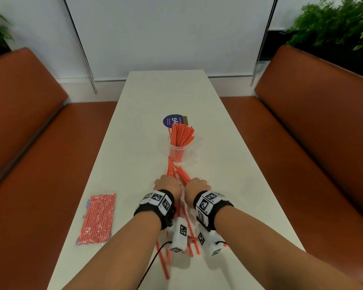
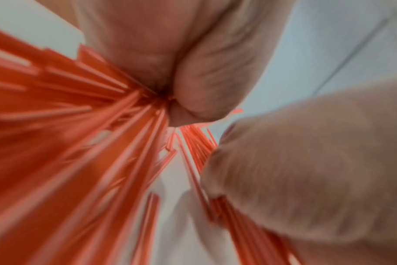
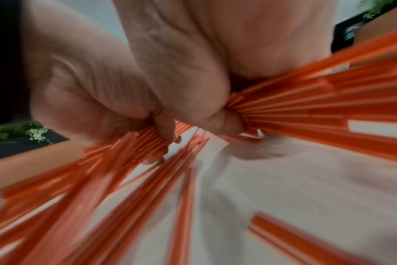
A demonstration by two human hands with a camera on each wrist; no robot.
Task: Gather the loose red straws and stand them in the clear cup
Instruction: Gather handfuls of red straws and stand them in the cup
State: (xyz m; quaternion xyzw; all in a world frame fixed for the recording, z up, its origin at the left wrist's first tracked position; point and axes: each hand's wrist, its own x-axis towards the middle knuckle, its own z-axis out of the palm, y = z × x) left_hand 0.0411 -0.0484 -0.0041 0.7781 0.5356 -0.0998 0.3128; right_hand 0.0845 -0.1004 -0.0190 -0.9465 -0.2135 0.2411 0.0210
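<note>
A clear cup (image 1: 178, 152) stands mid-table, packed with upright red straws (image 1: 181, 135). Just in front of it lie several loose red straws (image 1: 177, 171), running back under both hands. My left hand (image 1: 167, 184) and right hand (image 1: 197, 185) sit side by side, fists down, each gripping a bunch of loose straws. In the left wrist view curled fingers (image 2: 206, 80) clamp a fan of straws (image 2: 79, 125). The right wrist view shows fingers (image 3: 170, 89) closed round straws (image 3: 306, 107). More straws (image 1: 162, 260) lie on the table under my forearms.
A sealed packet of red straws (image 1: 98, 218) lies at the table's (image 1: 134, 122) left edge. A round purple sticker (image 1: 173, 120) sits behind the cup. Brown benches (image 1: 40, 164) flank the table; plants (image 1: 333, 24) stand behind the right bench.
</note>
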